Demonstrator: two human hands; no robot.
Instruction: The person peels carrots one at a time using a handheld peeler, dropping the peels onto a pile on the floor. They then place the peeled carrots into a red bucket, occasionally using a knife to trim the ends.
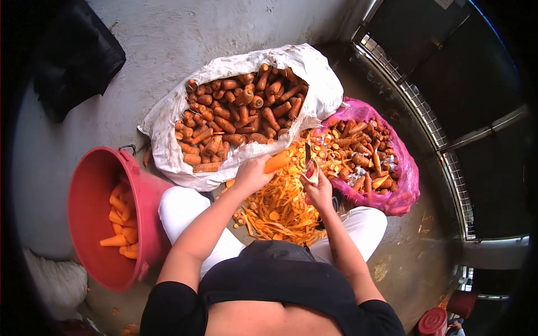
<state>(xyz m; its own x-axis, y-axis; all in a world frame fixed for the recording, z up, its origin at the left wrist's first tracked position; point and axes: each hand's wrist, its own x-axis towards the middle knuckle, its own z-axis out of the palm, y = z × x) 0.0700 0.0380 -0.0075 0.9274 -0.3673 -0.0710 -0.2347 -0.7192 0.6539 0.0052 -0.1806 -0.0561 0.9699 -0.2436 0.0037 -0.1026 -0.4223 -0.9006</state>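
My left hand is wrapped round a peeled carrot, its bright orange end pointing right. My right hand grips a knife with the narrow blade pointing away from me, just right of the carrot. Beneath both hands lies a heap of carrot peelings with cut ends among them. Beyond them, a white sack lies open, full of unpeeled carrots. The palm side of my left hand is hidden.
On the left a tilted red bucket holds several peeled carrots. To the right is a pink mesh sack with carrot pieces and scraps. A dark metal gate stands along the right side; a red lidded container is at lower right.
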